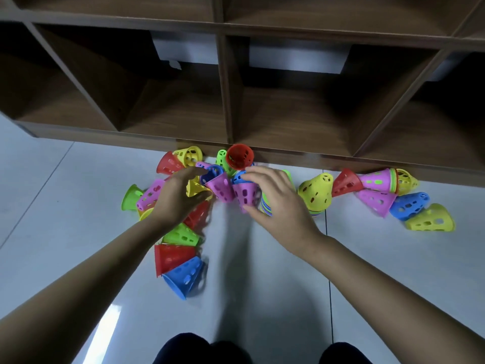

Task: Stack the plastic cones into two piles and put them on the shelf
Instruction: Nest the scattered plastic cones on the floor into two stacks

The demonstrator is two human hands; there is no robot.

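Left hand [176, 200] tight round half-hidden yellow cone [194, 189], right hand [278, 203] in pinch on purple cone [245, 194] at its 10 o'clock

The cones [172, 256] were red, yellow, green, blue and pink-purple, each patterned with oval holes. The left hand [178, 199] held a yellow cone [194, 189], the right hand [279, 199] a purple cone [246, 196]. The shelf [228, 106] was dark brown wood grain; the floor [78, 211] pale grey tile with dark grout lines. At the near edge, the trousers [189, 349] were dark navy.
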